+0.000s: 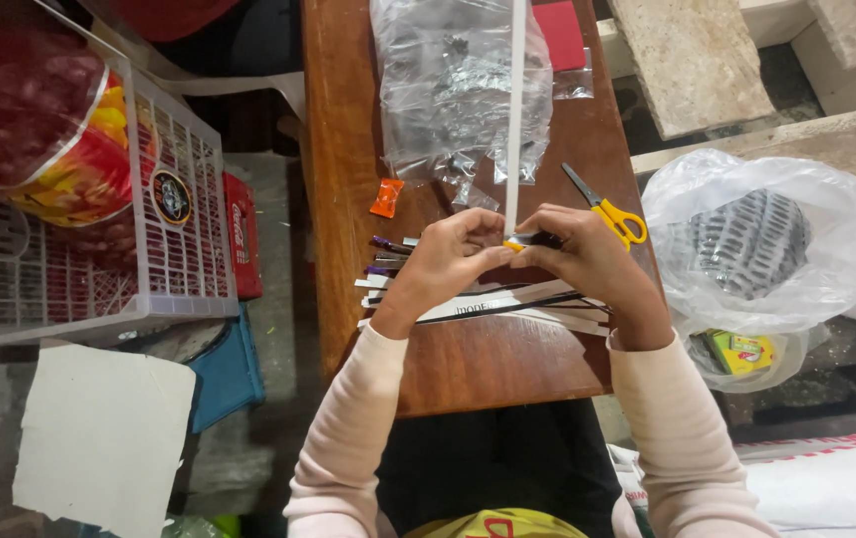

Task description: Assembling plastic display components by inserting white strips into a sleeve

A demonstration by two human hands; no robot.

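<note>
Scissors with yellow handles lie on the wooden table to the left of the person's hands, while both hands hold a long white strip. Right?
Not quite. In the head view the scissors lie to the right of the hands; the left hand and right hand do hold the white strip over the wooden table.

Single head-worn view, looking steeply down from close above the person's lap onto a narrow wooden table [348, 199]. Both hands, left hand [445, 261] and right hand [587, 254], sit mid-frame; beyond the fingertips the table runs toward the top edge.

clear plastic bag [453, 85] on table, orange sachet [386, 197]
</note>
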